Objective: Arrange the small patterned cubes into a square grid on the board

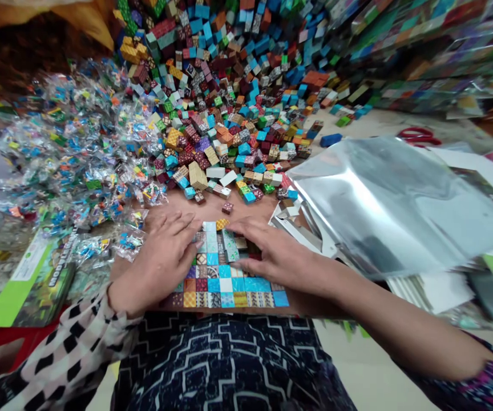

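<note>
My left hand (156,257) lies with its fingers stretched out over the left side of a flat grid of printed toy blocks (226,285), its thumb and fingertips along the blocks. At the grid's upper right, my right hand (278,251) has its index finger and thumb at the two ends of a pale green patterned block (230,246), which sits tilted above its neighbours. Part of the grid is hidden under both hands. A yellow block (222,224) lies at the top edge, and a small maroon block (227,208) sits loose just beyond.
A large heap of loose blocks (238,131) spreads behind the grid. Small clear packets (88,142) are piled at left, above a green printed card (24,279). Clear plastic sleeves (383,200) lie at right, with red-handled scissors (418,136) behind them.
</note>
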A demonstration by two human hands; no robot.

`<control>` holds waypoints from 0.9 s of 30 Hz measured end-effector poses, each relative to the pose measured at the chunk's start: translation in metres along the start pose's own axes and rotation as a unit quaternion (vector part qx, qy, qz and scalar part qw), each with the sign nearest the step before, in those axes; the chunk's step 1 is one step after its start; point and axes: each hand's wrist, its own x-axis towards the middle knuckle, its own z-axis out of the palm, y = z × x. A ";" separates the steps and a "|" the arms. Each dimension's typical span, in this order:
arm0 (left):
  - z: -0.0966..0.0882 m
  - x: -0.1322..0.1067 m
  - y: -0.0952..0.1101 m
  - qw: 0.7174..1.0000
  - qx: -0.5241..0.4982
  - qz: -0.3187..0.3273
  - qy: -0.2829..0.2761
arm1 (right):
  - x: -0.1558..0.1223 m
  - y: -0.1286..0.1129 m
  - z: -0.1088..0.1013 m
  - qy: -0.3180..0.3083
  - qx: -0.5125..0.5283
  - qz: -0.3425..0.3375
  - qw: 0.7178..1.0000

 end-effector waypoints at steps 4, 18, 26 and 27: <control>0.002 -0.005 0.001 0.998 0.025 -0.021 -0.061 | 0.001 0.001 0.002 -0.002 0.019 0.003 1.000; 0.004 -0.006 0.004 0.992 0.062 -0.026 -0.103 | 0.015 -0.004 0.000 0.031 -0.067 0.032 0.997; 0.005 -0.007 0.006 0.990 0.091 -0.018 -0.103 | 0.032 0.002 0.008 0.020 -0.111 0.076 0.991; 0.005 -0.008 0.006 0.990 0.092 -0.018 -0.101 | 0.032 0.002 0.010 0.026 -0.108 0.081 0.991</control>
